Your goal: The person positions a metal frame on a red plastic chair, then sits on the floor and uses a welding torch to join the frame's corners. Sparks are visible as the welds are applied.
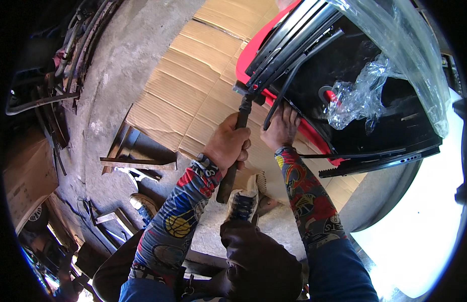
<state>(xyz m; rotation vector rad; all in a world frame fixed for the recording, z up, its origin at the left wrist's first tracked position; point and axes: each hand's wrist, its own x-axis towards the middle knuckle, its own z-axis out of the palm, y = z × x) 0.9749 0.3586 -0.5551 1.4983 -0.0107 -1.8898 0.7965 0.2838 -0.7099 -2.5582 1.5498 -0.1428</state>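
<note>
My left hand [227, 143] is wrapped round the dark handle of a hammer [241, 121]. Its head touches or nearly touches the end of a black metal slide rail [274, 55] on an upturned vehicle seat [253, 44]. Red covering shows along the seat's edge, and its underside is black. My right hand [281, 126] grips the seat's near edge, beside a bent black metal rod [282, 90]; its fingertips go partly out of sight there. A second black rail [384, 162] runs along the seat's right-hand end.
Flattened cardboard [188, 80] lies under the seat. Clear plastic wrap [359, 93] bunches on the underside. An angled metal frame [135, 158] stands on the concrete floor at left, with metal tubes [82, 45] heaped beyond. My shoe [242, 204] is below the hammer; a bright white surface [420, 216] is at right.
</note>
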